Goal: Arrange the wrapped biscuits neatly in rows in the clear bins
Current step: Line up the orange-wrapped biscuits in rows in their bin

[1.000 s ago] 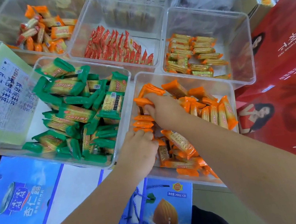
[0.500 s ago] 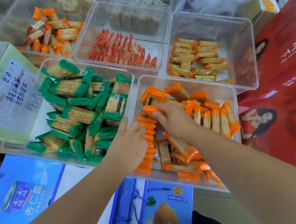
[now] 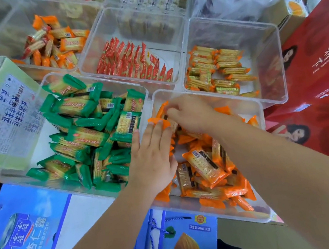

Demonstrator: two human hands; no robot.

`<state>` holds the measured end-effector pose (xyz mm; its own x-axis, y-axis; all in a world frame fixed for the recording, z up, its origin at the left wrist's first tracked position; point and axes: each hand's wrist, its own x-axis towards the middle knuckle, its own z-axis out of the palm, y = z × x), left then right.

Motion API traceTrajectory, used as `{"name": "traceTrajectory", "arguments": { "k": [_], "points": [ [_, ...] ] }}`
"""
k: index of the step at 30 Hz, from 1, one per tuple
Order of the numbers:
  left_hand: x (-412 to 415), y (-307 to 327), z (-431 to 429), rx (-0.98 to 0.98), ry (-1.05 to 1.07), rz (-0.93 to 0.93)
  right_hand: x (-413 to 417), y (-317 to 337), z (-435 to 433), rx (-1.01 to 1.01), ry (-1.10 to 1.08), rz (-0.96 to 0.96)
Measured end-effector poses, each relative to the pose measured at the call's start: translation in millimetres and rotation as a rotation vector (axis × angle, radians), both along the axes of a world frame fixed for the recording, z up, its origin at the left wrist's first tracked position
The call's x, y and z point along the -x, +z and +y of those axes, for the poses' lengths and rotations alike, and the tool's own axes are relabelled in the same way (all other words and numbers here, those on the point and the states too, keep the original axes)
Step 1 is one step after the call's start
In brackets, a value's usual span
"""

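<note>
In the near bin (image 3: 219, 96) of orange packets (image 3: 203, 168), my left hand (image 3: 153, 158) presses flat on those along its left wall, my right hand (image 3: 189, 114) pinches one at its far-left corner; I judge them light, slick and crumbly, best held by the long edges.

A second ago the left hand (image 3: 154, 160) was curled at the near left corner of the clear bin (image 3: 230, 98). It now lies flat, fingers straight, farther along the left wall, pressing the row of orange packets (image 3: 160, 122). The right hand (image 3: 189, 114) has moved off the middle of the row to its far end, fingers curled on the packets there.
</note>
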<state>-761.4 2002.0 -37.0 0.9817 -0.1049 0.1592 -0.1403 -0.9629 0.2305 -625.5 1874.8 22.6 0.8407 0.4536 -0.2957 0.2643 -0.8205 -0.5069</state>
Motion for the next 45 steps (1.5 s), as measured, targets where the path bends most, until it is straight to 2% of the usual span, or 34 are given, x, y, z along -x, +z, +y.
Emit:
{"name": "traceTrajectory", "arguments": {
  "k": [2,3,7,11,17,24,27,29,31,33,35,38,40,42,45],
  "points": [
    [-0.1,-2.8,1.1,-0.023,0.002,-0.016,-2.0,-4.2,3.6,0.013,-0.078,-0.206],
    [0.4,-3.7,1.5,-0.028,0.002,-0.026,-1.2,-7.8,5.5,0.057,-0.067,-0.234],
    [1.8,-4.0,1.7,-0.063,0.002,-0.006,5.3,-28.1,12.5,0.224,0.004,-0.135],
    [1.1,-3.1,1.1,-0.067,-0.023,0.058,5.3,-36.8,11.0,0.296,-0.03,-0.218],
    [-2.1,-3.4,0.1,-0.12,-0.026,0.188,8.4,-28.8,-4.6,0.14,-0.027,-0.246],
    [-1.7,-2.8,-0.8,-0.13,-0.013,0.238,20.3,9.8,-67.2,-0.222,-0.314,-0.258],
    [-2.1,-3.2,-0.7,-0.122,-0.006,0.257,29.4,20.2,-97.6,-0.246,-0.474,-0.219],
    [-3.3,-3.1,-0.6,-0.114,0.006,0.263,32.6,21.2,-111.7,-0.17,-0.502,-0.164],
    [-5.1,-1.9,-1.1,-0.11,0.025,0.26,34.7,19.1,-117.3,0.019,-0.435,-0.124],
    [-8.0,-0.5,-0.6,-0.127,0.019,0.239,35.7,16.9,-114.5,0.209,-0.391,-0.169],
    [-13.4,1.1,1.5,-0.143,-0.026,0.225,36.0,18.0,-103.9,0.351,-0.323,-0.381],
    [-29.5,5.2,7.4,-0.189,-0.096,0.258,28.8,20.4,-74.7,0.413,0.01,-0.661],
    [-43.2,7.5,11.7,-0.23,-0.138,0.283,16.1,14.7,-46.8,0.396,0.295,-0.603],
    [-54.6,10.0,15.6,-0.271,-0.188,0.306,1.5,4.7,-19.0,0.343,0.464,-0.377],
    [-66.6,11.9,19.1,-0.271,-0.242,0.341,-19.5,-16.5,3.3,0.355,0.428,-0.176]
  ]
}}
